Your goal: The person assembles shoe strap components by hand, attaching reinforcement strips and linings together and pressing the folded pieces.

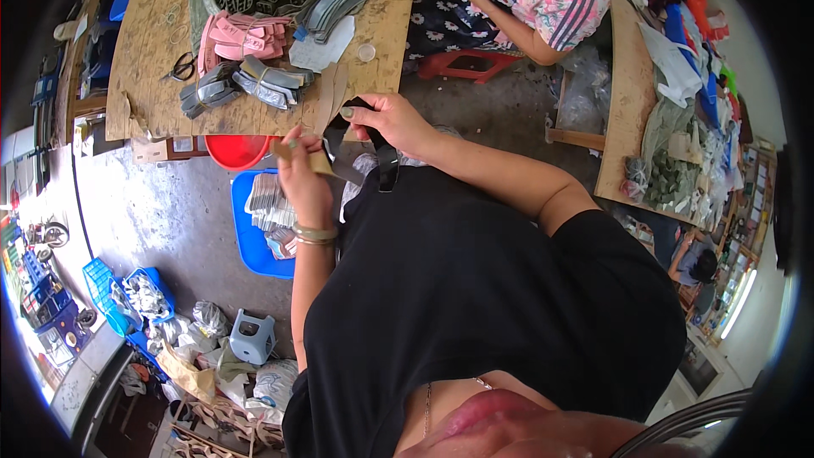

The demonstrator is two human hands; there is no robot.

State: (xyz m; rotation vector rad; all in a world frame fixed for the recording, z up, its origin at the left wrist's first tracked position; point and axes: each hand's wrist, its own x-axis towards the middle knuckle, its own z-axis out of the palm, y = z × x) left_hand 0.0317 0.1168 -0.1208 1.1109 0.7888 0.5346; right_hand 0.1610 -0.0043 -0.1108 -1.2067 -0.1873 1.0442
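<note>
Two hands up front, clock centred on them. Our right hand point(392, 123) has thumb and fingers pinched on a black strip point(387, 153), its end hanging toward five o'clock. Our left hand point(303, 171) bends its fingers on a tan piece point(320, 163); how firmly, we cannot tell. Close by: red basin point(236, 151) at nine, blue bin point(254, 261) of stacked pieces at half past seven. Beyond, on the wooden table point(136, 51): grey bundles point(271, 85) at ten, pink bundle point(242, 38) at half past ten. Farther, at two: a seated co-worker point(560, 0).
</note>
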